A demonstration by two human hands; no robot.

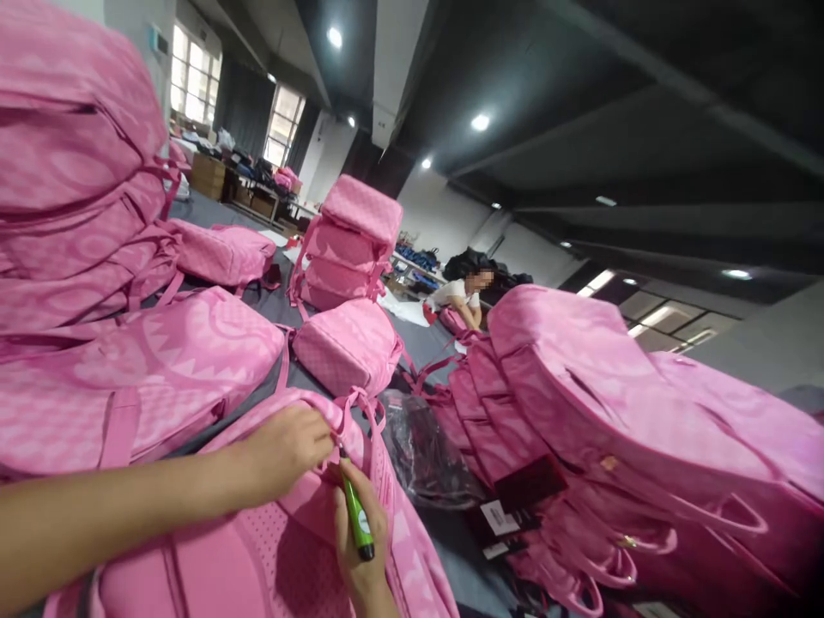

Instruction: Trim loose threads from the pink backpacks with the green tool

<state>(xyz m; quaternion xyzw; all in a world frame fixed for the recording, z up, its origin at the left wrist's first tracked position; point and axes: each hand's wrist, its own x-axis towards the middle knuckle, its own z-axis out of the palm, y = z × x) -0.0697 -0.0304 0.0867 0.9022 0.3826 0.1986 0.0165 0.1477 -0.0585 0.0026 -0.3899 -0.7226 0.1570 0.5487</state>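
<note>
A pink patterned backpack [296, 532] lies in front of me, its padded back with perforated mesh facing up. My left hand [293, 446] rests at its top edge, with the fingers closed on the fabric near the strap loop [351, 416]. In my right hand [364, 532] is a green pen-like tool [355, 506] with a black end and a small white label. Its dark tip points up to the spot by my left fingertips. I cannot make out exactly what that tip touches.
Stacked pink backpacks rise on the left [70, 172] and right [579, 403], with more [354, 249] ahead. Clear plastic bags [425, 451] and black tags [502, 519] lie between them on the grey table [444, 541]. Another person [460, 296] leans over the far end.
</note>
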